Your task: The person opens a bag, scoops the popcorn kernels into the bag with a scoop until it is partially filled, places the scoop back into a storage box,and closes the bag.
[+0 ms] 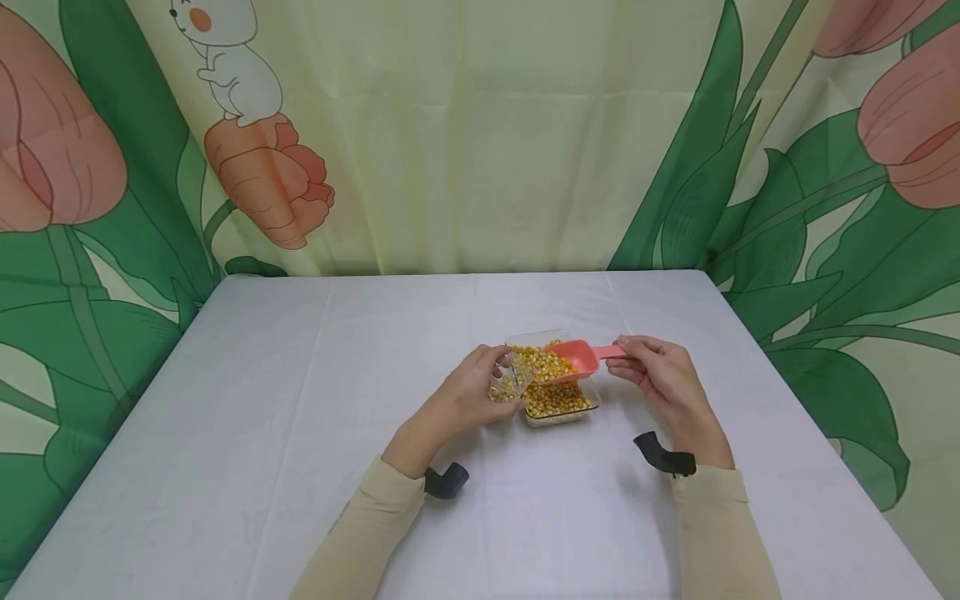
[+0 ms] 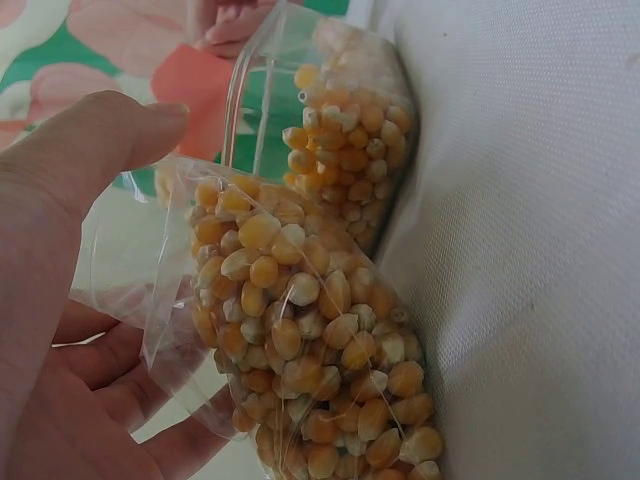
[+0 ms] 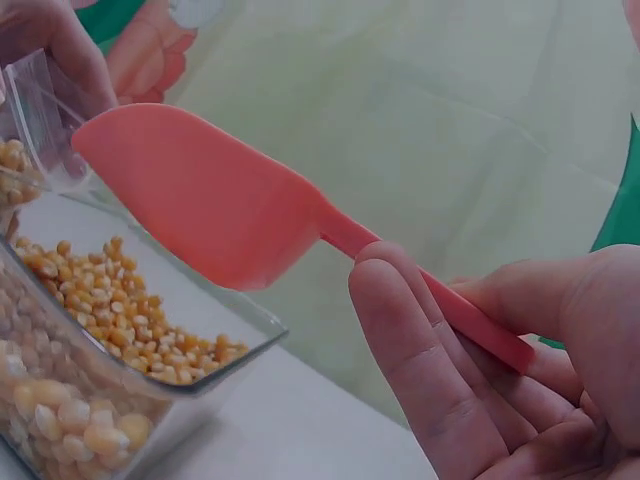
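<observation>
My left hand holds a clear plastic bag of yellow corn kernels, thumb on one side of its mouth and fingers on the other. Between the fingers of my right hand is the handle of a coral-pink scoop. Its bowl, with corn kernels in it in the head view, reaches over a clear rectangular container and points at the bag's mouth. Corn kernels fill part of that container. From the right wrist, only the outer underside of the scoop's bowl shows.
A white cloth covers the table. Behind it hangs a curtain printed with tulips, leaves and a rabbit on a carrot. Black curved pieces sit at both wrists, beside beige sleeves.
</observation>
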### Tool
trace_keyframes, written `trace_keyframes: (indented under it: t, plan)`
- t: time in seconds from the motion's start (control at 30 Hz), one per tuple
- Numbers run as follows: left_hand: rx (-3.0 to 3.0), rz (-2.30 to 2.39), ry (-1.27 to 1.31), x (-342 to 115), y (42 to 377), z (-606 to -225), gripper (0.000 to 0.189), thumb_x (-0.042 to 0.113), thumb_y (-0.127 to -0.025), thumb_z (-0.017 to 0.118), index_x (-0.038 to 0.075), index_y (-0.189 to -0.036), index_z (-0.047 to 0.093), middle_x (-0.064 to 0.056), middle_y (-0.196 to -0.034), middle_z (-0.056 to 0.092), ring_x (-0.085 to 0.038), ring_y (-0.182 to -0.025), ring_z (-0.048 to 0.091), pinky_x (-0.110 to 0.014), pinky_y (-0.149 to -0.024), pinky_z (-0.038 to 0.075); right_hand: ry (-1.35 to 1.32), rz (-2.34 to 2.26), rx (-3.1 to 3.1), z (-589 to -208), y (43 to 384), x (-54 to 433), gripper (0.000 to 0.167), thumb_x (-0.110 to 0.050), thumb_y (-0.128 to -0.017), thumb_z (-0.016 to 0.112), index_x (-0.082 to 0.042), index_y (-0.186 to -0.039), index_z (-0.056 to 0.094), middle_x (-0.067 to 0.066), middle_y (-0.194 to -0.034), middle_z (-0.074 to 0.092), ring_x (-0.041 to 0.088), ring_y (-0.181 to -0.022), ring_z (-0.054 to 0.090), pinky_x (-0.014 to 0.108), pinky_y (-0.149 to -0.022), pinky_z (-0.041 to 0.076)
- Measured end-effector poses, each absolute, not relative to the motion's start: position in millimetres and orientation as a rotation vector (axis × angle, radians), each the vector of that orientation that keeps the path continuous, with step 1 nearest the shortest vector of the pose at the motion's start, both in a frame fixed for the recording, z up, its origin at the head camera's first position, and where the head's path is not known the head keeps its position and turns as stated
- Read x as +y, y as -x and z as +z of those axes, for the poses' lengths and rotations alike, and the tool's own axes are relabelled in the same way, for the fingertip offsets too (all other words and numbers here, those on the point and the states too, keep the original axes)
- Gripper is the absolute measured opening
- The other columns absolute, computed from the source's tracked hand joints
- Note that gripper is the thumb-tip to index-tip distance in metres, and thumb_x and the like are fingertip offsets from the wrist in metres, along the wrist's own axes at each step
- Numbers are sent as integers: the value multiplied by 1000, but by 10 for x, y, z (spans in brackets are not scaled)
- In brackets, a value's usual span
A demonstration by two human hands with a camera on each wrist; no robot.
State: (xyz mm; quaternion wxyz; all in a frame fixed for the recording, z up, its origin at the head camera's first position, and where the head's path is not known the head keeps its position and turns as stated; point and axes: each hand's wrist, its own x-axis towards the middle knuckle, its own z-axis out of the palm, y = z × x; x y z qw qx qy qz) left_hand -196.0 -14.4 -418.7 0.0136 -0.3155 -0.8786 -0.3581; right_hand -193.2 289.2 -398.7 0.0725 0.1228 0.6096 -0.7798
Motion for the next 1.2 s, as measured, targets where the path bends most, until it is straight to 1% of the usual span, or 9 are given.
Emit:
trace_keyframes:
  t: [0.27, 0.47, 0.6, 0.8, 0.93, 1.03, 1.2]
  plan:
    - [-2744, -1100, 984, -145, 1959, -4183, 75, 28, -81, 81, 1, -141, 44, -13, -120, 59, -27, -107, 63, -34, -88, 55, -283, -2353, 1871, -3927, 1917, 2835, 23, -25, -91, 71, -11, -108, 68, 0, -94, 75, 11, -78, 74, 24, -78, 58]
    - [-2758, -1111, 968, -143, 1960, -4184, 75, 29, -82, 81, 3, -141, 44, -13, -121, 58, -27, -108, 63, -34, -89, 55, -282, -2305, 1949, -3860, 1905, 2746, 35, -28, -91, 71, -6, -116, 62, -2, -94, 74, 12, -79, 75, 24, -79, 58]
    - [-2775, -1117, 952, -137, 1957, -4178, 76, 29, -81, 81, 3, -142, 44, -12, -121, 58, -26, -109, 62, -34, -89, 55, -248, -2263, 2027, -3846, 1910, 2670, 39, -27, -93, 69, -1, -119, 58, -2, -93, 74, 12, -78, 75, 25, -78, 58]
    - [-2756, -1074, 967, -140, 1954, -4180, 77, 30, -81, 82, 3, -142, 44, -13, -121, 58, -25, -108, 63, -33, -89, 55, -185, -2195, 2164, -3825, 1903, 2581, 39, -26, -95, 66, 3, -120, 58, -2, -92, 73, 13, -78, 75, 27, -77, 59]
    - [-2757, -1068, 964, -141, 1950, -4177, 76, 31, -81, 82, 4, -142, 44, -10, -120, 58, -22, -108, 62, -32, -89, 55, -117, -2145, 2264, -3799, 1885, 2539, 41, -25, -97, 64, 8, -120, 58, -3, -91, 73, 13, -78, 76, 29, -77, 59]
    - [-2764, -1057, 951, -141, 1946, -4174, 76, 32, -81, 82, 5, -141, 45, -9, -119, 58, -20, -107, 61, -32, -90, 55, -67, -2116, 2332, -3775, 1871, 2513, 42, -25, -97, 63, 10, -120, 59, -3, -89, 74, 13, -77, 76, 30, -76, 59]
    - [-2766, -1041, 945, -140, 1941, -4170, 77, 32, -80, 82, 4, -141, 45, -9, -118, 58, -20, -106, 60, -33, -91, 55, -20, -2078, 2413, -3721, 1845, 2461, 42, -25, -96, 64, 11, -118, 60, -2, -86, 75, 14, -76, 76, 31, -74, 60]
